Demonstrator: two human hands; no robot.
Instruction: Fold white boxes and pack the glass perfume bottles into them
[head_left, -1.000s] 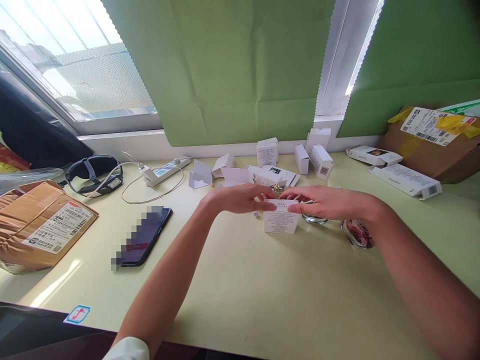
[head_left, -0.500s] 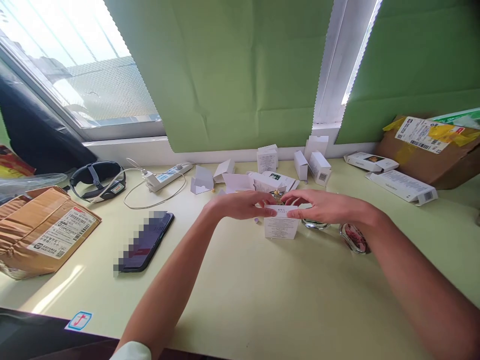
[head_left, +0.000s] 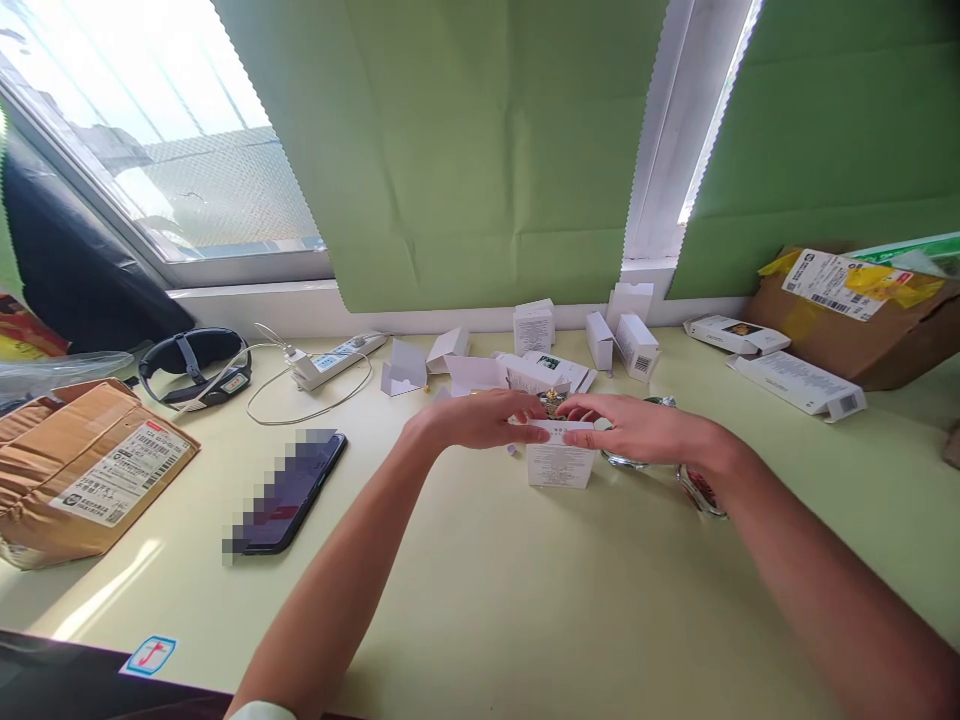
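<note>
A small white printed carton (head_left: pixel 559 468) stands upright on the table in front of me. My left hand (head_left: pixel 495 418) grips its upper left part, thumb on the near face and fingers behind. From the other side my right hand (head_left: pixel 622 426) holds the upper right part, thumb also on the near face. Just behind the carton shows a gold-coloured ornate piece (head_left: pixel 553 398), mostly hidden. A round glass-like item (head_left: pixel 626 461) lies below my right hand. Partly covered by my right wrist is another clear-rimmed item with a red pattern (head_left: pixel 700 490).
Several white cartons (head_left: pixel 534 325) stand and lie along the window wall. At left are a phone (head_left: pixel 300 500), a power strip (head_left: pixel 337 360) with a cable, a black headband device (head_left: pixel 196 365) and a brown parcel (head_left: pixel 97 465). A brown cardboard box (head_left: pixel 840 330) sits far right.
The view has shifted slightly. Both hands stay on the white carton; the thumbs now sit a little closer together at its top edge, and the right forearm covers more of the red-patterned item.
</note>
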